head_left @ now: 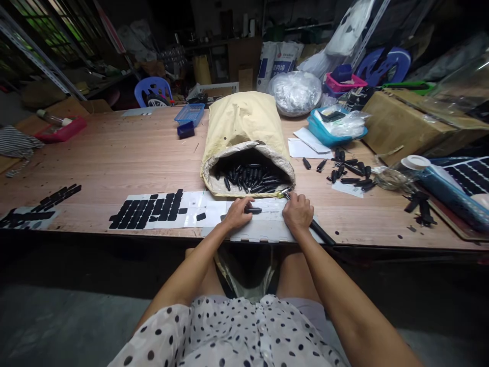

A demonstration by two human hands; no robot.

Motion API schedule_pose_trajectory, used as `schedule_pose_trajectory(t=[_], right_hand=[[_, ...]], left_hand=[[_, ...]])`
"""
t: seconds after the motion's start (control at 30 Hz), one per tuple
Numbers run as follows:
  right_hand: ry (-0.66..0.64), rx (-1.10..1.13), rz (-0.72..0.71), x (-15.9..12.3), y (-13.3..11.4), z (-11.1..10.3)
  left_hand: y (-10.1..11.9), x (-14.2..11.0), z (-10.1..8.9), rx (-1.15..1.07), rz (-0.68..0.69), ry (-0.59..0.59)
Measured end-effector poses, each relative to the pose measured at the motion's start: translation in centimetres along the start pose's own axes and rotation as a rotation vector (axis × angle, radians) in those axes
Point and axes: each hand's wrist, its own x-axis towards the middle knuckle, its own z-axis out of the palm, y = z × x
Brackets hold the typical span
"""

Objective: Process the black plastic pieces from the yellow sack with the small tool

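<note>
Black piece held in left hand, black-handled tool gripped in right hand; open sack beyond

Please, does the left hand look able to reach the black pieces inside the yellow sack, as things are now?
Probably yes: the yellow sack gapes open just beyond the left hand, and the black pieces lie near its mouth, with nothing visibly blocking.
</note>
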Motion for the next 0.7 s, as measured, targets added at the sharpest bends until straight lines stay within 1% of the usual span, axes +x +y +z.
schedule_pose_trajectory(t=[0.1, 0.3, 0.4, 0.57, 0.63, 0.7], right_hand=[[-0.004, 0.01, 0.002, 0.0, 0.0, -0.1], [-0.017, 0.036, 0.011, 0.0, 0.1, -0.3], [-0.009, 0.09, 0.014, 0.3, 0.6, -0.1], [0.061, 0.286, 0.025, 0.1, 1.2, -0.6], [0.088, 0.414, 0.008, -0.7, 0.8, -1.1], [0.084, 0.556, -0.05, -1.7, -0.1, -1.7]], left_hand=[[-0.3, -0.1, 0.2, -0.046, -0.045, 0.019], [-0.5, 0.0, 0.5, -0.051, -0.038, 0.052], [-0.7, 0.2, 0.7, -0.066, -0.043, 0.08], [-0.9, 0.5, 1.0, -0.081, -0.035, 0.096], [-1.0, 0.6, 1.1, -0.09, -0.028, 0.094], [-1.1, 0.6, 1.2, -0.098, -0.022, 0.094]])
